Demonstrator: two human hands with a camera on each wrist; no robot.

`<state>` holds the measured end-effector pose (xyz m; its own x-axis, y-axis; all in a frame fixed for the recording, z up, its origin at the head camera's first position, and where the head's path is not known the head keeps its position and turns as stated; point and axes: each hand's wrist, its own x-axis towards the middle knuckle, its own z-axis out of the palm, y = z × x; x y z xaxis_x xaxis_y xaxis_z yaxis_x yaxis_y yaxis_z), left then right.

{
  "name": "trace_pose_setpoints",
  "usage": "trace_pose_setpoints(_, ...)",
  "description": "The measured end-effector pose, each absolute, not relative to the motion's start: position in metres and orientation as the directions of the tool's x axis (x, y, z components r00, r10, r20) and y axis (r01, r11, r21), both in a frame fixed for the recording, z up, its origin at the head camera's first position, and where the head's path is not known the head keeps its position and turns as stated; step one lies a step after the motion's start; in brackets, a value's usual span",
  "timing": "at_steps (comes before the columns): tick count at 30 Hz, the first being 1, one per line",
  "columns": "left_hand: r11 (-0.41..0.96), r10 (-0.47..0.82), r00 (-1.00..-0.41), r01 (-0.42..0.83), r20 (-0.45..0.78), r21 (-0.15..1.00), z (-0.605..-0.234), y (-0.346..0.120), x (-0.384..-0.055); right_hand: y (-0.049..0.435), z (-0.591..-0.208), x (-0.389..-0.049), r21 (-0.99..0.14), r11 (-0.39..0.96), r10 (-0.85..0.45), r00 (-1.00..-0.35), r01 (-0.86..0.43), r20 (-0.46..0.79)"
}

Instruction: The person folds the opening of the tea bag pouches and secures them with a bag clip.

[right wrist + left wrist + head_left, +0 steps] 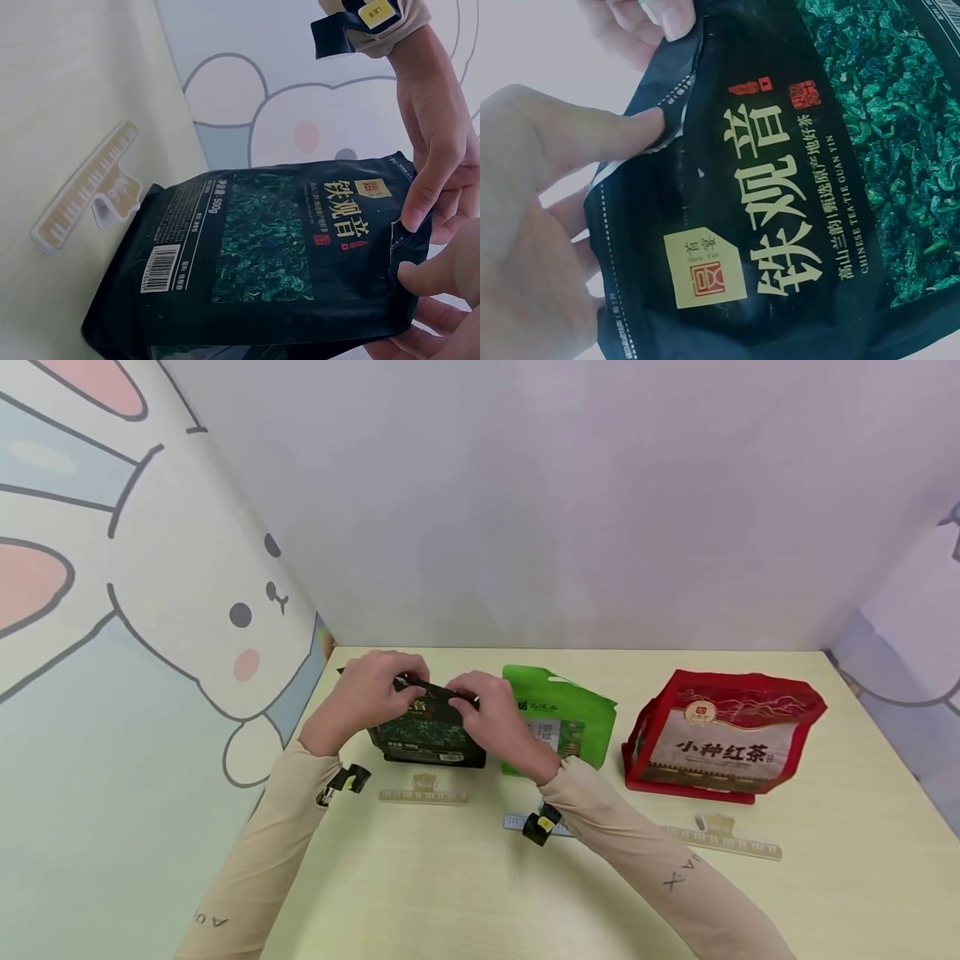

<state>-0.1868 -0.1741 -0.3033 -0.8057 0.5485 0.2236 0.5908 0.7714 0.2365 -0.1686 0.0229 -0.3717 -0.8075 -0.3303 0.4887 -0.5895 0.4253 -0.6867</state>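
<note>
A black tea bag (pixel 427 735) with gold lettering and a printed patch of green leaves stands upright at the back left of the table. My left hand (pixel 375 692) pinches the left part of its top edge between thumb and fingers. Close beside it, my right hand (pixel 495 714) pinches the same edge farther right. In the left wrist view the thumb (pixel 634 133) presses on the top strip, which is partly bent over. Just in front of the bag lies a tan clip (pixel 423 795) with ruler-like marks, also seen in the right wrist view.
Right of the black bag stands a green tea bag (pixel 596 727), partly behind my right hand. Farther right is a red tea bag (pixel 731 747). A blue clip (pixel 514 822) lies partly under my right wrist, and another tan clip (pixel 742 845) before the red bag. Walls border the table.
</note>
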Motion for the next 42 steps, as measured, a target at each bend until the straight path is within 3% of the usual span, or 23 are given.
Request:
trace_pose_setpoints(14,0.753,0.549,-0.779,0.618,0.303,0.226,-0.307,-0.175,-0.185,0.017,-0.367,-0.172,-0.555,0.499,-0.379,-0.743,-0.666,0.552)
trace_pose_setpoints(31,0.753,0.547,-0.789,0.609,0.279,0.248,-0.303,-0.176,-0.184,0.023,-0.357,-0.16,-0.46,0.66,-0.424,-0.8,-0.594,0.424)
trace_pose_setpoints(42,0.725,0.569,-0.769,0.636,0.29,0.263,-0.303,-0.177,-0.185,0.025,-0.361,-0.159,-0.486,0.641,-0.4,-0.799,-0.594,0.449)
